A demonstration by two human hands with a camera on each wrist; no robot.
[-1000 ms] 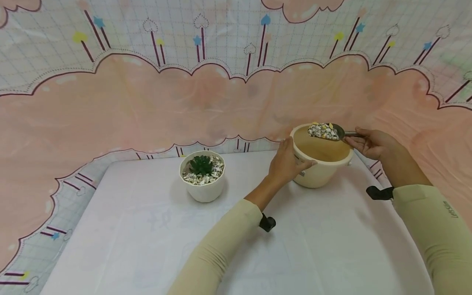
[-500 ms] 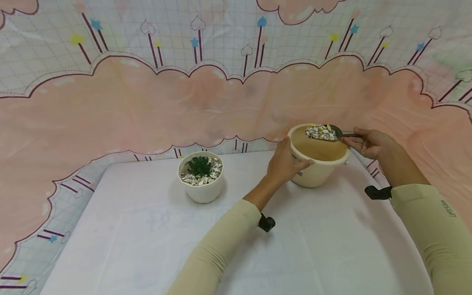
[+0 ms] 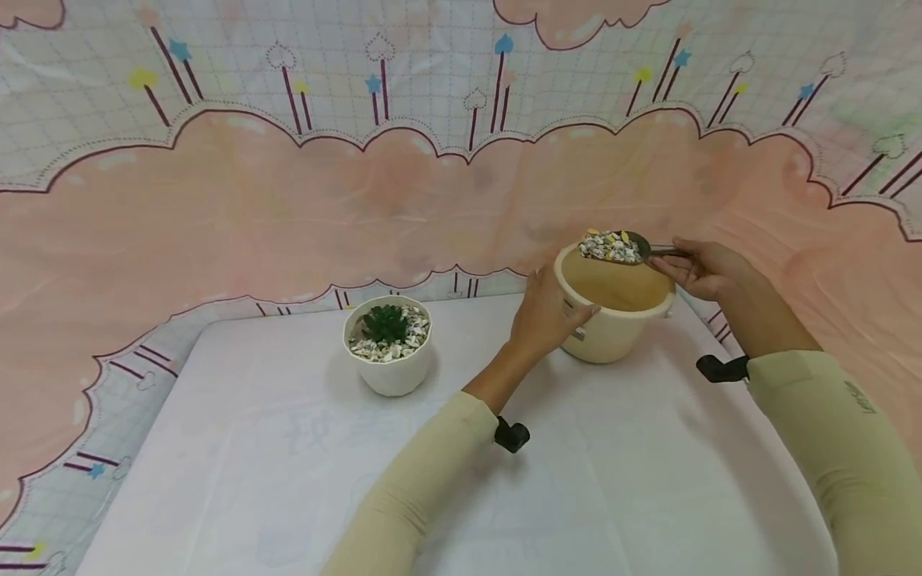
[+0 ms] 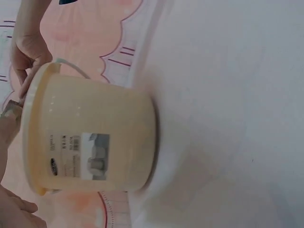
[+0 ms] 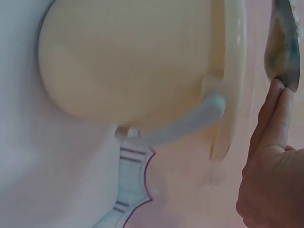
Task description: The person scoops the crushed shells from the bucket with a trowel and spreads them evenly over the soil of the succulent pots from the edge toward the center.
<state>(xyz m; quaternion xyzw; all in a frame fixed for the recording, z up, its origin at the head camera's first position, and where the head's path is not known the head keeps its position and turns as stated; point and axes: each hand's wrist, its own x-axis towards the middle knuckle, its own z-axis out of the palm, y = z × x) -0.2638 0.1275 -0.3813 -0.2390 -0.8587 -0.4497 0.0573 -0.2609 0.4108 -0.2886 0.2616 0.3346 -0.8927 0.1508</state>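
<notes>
A cream plastic bucket (image 3: pixel 608 340) stands upright at the table's back right, with a label on its side in the left wrist view. My left hand (image 3: pixel 543 316) holds its left side at the rim, the thumb across the front and the fingers spread toward the back. Over the bucket's mouth is a metal scoop (image 3: pixel 637 246) heaped with white, grey and yellow pebbles. My right hand (image 3: pixel 709 268) grips its handle; in the right wrist view, fingers (image 5: pixel 280 107) touch the scoop's underside. How full the bucket is, I cannot tell.
Left of the bucket, a white pot (image 3: pixel 394 372) holds a green succulent (image 3: pixel 385 323) among pale pebbles. A grey-white bail handle (image 5: pixel 190 121) hangs from the bucket. White cloth covers the table (image 3: pixel 288 480), and a printed curtain (image 3: pixel 324 192) hangs behind.
The scoop with its pebbles has risen slightly and shifted a little left over the bucket. My left hand keeps its hold on the bucket. The whole head view has drifted slightly.
</notes>
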